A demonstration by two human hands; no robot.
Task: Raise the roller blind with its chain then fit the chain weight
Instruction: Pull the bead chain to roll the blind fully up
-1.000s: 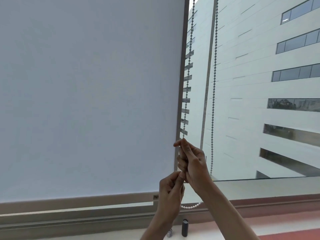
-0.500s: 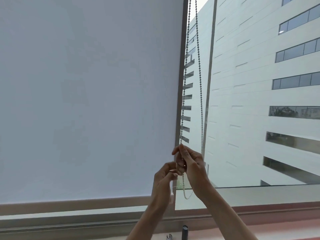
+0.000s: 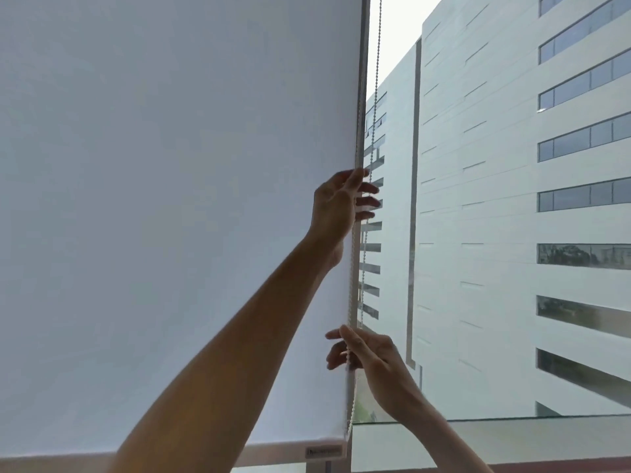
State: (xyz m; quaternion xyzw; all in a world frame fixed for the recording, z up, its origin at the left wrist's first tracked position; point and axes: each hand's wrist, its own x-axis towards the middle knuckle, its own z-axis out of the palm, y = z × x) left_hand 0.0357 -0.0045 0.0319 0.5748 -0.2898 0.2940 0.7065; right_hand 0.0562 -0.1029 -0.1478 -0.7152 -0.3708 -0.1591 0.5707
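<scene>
The white roller blind (image 3: 170, 199) covers the left pane, and its bottom rail (image 3: 290, 450) hangs just above the sill. Along the blind's right edge runs the bead chain (image 3: 376, 97), coming down from the top of the frame. My left hand (image 3: 336, 206) is raised high beside the chain. Its fingers are spread and curl past the strands without closing on them. Lower down, my right hand (image 3: 370, 363) pinches the chain between thumb and fingers, and the loose loop dangles below it. No chain weight is in view.
A vertical window frame post (image 3: 362, 80) stands right behind the chain. The uncovered right pane (image 3: 512, 233) shows a pale building outside. The window sill (image 3: 546, 438) runs along the bottom right.
My left hand has let go low down and risen well up the chain. The right hand stays low, still pinching the chain. The view has tilted up, hiding the items on the sill.
</scene>
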